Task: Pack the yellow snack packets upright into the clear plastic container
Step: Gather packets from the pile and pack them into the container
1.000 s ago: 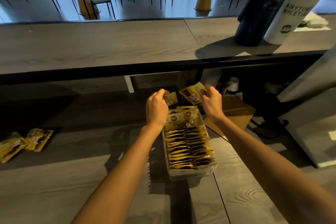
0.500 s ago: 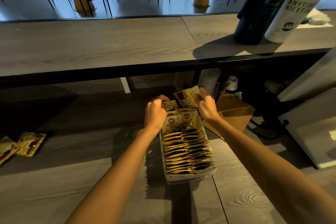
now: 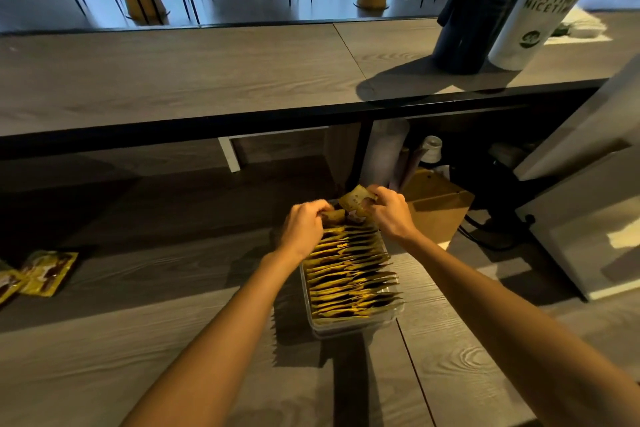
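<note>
Container: a clear plastic container [image 3: 349,324] sits on the wooden table [image 3: 173,340], in the middle, between both forearms.
Packets inside: a row of yellow snack packets [image 3: 349,274] stands on edge, filling it from near end to far end.
Left hand [image 3: 304,227]: at the far end, grip closed on a packet [image 3: 334,217] there.
Right hand [image 3: 391,211]: grip pinched on a tilted packet [image 3: 356,201] just above the far end.
Loose packets [image 3: 41,272]: lying flat at the table's left edge, well apart.
</note>
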A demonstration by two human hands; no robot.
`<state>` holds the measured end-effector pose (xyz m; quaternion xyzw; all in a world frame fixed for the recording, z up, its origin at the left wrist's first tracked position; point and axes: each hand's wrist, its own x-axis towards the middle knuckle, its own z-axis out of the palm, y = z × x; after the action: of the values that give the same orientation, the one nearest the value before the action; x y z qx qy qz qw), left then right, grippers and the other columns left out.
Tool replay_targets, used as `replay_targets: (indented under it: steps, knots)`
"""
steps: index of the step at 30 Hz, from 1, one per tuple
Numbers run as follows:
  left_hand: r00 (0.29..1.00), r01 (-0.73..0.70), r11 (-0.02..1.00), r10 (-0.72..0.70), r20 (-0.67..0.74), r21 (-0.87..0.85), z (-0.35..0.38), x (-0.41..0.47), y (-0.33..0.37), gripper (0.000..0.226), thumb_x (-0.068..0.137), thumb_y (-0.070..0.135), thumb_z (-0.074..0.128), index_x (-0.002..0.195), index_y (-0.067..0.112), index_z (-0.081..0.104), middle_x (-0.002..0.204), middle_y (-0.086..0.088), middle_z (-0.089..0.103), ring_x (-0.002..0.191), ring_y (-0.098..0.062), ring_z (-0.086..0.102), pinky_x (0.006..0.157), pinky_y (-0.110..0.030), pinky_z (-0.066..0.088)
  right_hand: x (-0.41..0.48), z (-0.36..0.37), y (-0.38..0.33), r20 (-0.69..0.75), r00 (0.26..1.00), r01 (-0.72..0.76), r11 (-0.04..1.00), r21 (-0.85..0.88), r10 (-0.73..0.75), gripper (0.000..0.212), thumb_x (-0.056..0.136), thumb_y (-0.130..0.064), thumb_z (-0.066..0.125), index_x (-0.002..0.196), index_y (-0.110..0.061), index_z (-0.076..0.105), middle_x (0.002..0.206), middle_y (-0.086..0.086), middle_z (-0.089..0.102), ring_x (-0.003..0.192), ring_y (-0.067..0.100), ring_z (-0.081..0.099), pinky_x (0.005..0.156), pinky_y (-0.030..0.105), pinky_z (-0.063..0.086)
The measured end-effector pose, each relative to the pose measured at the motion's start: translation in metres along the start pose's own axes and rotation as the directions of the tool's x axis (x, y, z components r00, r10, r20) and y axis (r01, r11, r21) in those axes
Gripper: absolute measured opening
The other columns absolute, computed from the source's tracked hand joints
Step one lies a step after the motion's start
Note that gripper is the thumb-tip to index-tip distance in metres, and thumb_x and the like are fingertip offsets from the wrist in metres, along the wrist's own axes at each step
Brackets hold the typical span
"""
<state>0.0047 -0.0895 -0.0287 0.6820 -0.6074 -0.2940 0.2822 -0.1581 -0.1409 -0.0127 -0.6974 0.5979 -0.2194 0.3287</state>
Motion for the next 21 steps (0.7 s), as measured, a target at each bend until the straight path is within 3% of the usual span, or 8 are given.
replay_targets:
  steps: [4, 8, 10, 12, 15, 21]
  knots:
    - [0.983, 0.080, 0.993, -0.094, 0.161, 0.087, 0.003, 0.001, -0.011, 0.037, 0.095, 0.003, 0.042, 0.121, 0.017, 0.063, 0.129, -0.013, 0.056, 0.122, -0.027, 0.051, 0.104, -0.041, 0.043, 0.000, 0.005, 0.004, 0.155, 0.985, 0.104, 0.984, -0.145, -0.082, 0.028, 0.092, -0.011, 0.053, 0.118, -0.007, 0.063, 0.116, 0.014, 0.066, 0.109, 0.028, 0.059, 0.076, 0.021, 0.037]
    - [0.975, 0.114, 0.990, -0.127, 0.183, 0.080, 0.000, 0.002, -0.012, 0.037, 0.097, 0.007, 0.038, 0.125, 0.017, 0.059, 0.126, -0.010, 0.056, 0.109, -0.027, 0.058, 0.085, -0.034, 0.051, 0.000, 0.012, 0.007, 0.332, 0.942, 0.124, 0.972, -0.198, -0.053, 0.033, 0.097, -0.011, 0.041, 0.124, -0.011, 0.059, 0.119, 0.013, 0.064, 0.108, 0.027, 0.059, 0.078, 0.021, 0.035]
    - [0.980, 0.103, 0.989, -0.119, 0.161, 0.104, 0.000, 0.002, -0.012, 0.035, 0.097, 0.009, 0.039, 0.125, 0.013, 0.059, 0.123, -0.012, 0.059, 0.105, -0.028, 0.061, 0.083, -0.034, 0.051, 0.000, 0.015, 0.008, 0.377, 0.926, 0.113, 0.970, -0.216, -0.024, 0.036, 0.099, -0.017, 0.036, 0.129, -0.014, 0.056, 0.118, 0.013, 0.063, 0.101, 0.025, 0.058, 0.080, 0.024, 0.035]
    - [0.982, 0.103, 0.988, -0.119, 0.146, 0.116, 0.000, 0.000, -0.011, 0.033, 0.097, 0.009, 0.040, 0.124, 0.010, 0.059, 0.120, -0.013, 0.062, 0.103, -0.029, 0.062, 0.083, -0.034, 0.051, 0.000, 0.017, 0.008, 0.402, 0.916, 0.105, 0.963, -0.246, 0.003, 0.037, 0.100, -0.021, 0.033, 0.128, -0.014, 0.056, 0.117, 0.014, 0.063, 0.095, 0.022, 0.057, 0.081, 0.027, 0.038]
    - [0.982, 0.096, 0.987, -0.115, 0.147, 0.132, 0.000, -0.001, -0.011, 0.032, 0.097, 0.010, 0.041, 0.120, 0.012, 0.063, 0.117, -0.014, 0.063, 0.103, -0.029, 0.062, 0.088, -0.040, 0.053, 0.001, 0.018, 0.010, 0.386, 0.923, 0.106, 0.957, -0.269, 0.006, 0.037, 0.100, -0.023, 0.033, 0.124, -0.012, 0.059, 0.118, 0.013, 0.064, 0.104, 0.026, 0.060, 0.090, 0.034, 0.044]
    - [0.985, 0.092, 0.988, -0.108, 0.132, 0.122, -0.003, -0.003, -0.009, 0.031, 0.098, 0.011, 0.042, 0.122, 0.013, 0.061, 0.119, -0.013, 0.063, 0.108, -0.027, 0.061, 0.092, -0.042, 0.052, -0.003, 0.016, 0.013, 0.355, 0.935, 0.097, 0.964, -0.246, -0.004, 0.036, 0.099, -0.022, 0.034, 0.124, -0.013, 0.058, 0.116, 0.013, 0.064, 0.099, 0.024, 0.059, 0.088, 0.033, 0.042]
